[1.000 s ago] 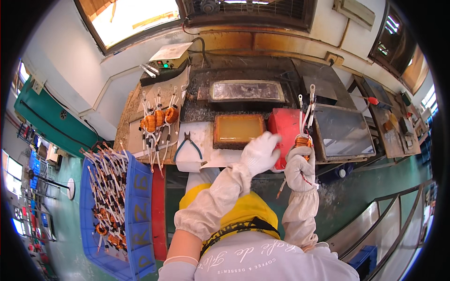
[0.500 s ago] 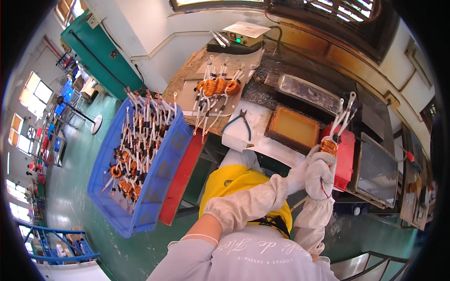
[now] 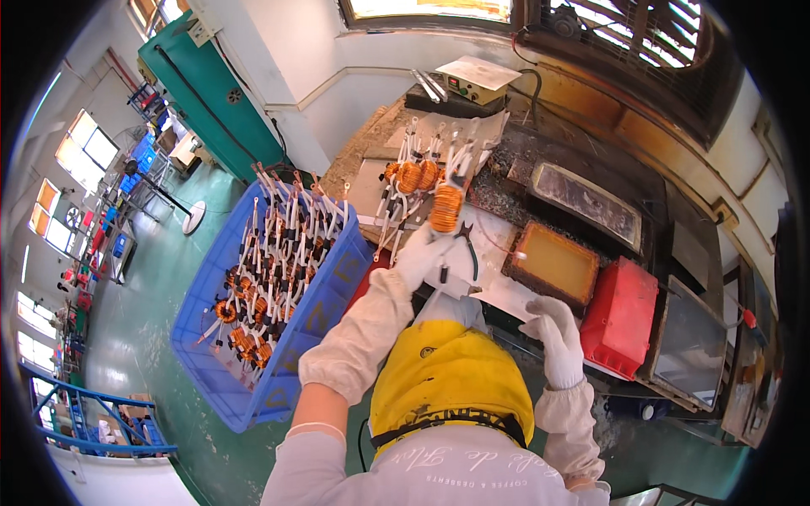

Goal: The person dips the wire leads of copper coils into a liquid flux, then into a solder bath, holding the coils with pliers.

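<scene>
My left hand [image 3: 422, 257], in a white glove, grips a copper-wound coil [image 3: 447, 208] by its lower end and holds it over the bench. White leads with metal lugs rise from the coil, and another lead with a black sleeve hangs by the glove. Behind it, several similar coils [image 3: 408, 176] stand on cardboard. Pliers with dark handles [image 3: 472, 257] lie just right of the held coil. My right hand [image 3: 554, 333], also gloved, hovers at the bench's front edge, fingers apart and holding nothing. The amber-topped rectangular pot [image 3: 553, 263] sits just beyond it.
A blue crate [image 3: 278, 405] full of coils with white leads stands at my left. Right of the amber pot is a red box [image 3: 620, 316]. Farther back are a long metal-framed tray [image 3: 586, 202] and a small control box [image 3: 477, 80] with a plate on top.
The coil has gone from above the red box, where both hands were together, leftward to near the standing coils, in my left hand. My right hand has let go and moved down and left.
</scene>
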The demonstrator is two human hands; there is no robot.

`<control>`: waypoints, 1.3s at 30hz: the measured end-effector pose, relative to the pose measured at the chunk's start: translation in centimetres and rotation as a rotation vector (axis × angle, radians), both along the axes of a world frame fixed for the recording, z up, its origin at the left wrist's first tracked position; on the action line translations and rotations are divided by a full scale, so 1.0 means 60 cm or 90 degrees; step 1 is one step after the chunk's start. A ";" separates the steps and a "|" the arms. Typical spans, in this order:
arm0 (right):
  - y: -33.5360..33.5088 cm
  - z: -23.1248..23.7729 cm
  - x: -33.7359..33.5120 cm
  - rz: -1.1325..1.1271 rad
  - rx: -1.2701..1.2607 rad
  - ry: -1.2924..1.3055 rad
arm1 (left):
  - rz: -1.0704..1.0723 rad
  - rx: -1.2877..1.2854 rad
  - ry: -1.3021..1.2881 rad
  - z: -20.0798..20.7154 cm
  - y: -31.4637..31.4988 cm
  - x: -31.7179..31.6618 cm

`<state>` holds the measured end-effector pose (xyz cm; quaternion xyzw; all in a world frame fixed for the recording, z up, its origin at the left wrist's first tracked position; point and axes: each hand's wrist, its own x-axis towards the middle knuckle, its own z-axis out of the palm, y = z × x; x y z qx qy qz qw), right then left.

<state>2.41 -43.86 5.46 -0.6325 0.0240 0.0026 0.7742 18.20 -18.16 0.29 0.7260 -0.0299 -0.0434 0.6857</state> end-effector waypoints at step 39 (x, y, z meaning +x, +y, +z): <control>-0.231 -0.100 0.093 -0.504 -0.274 -0.014 | -0.057 0.573 0.086 -0.090 -0.004 0.260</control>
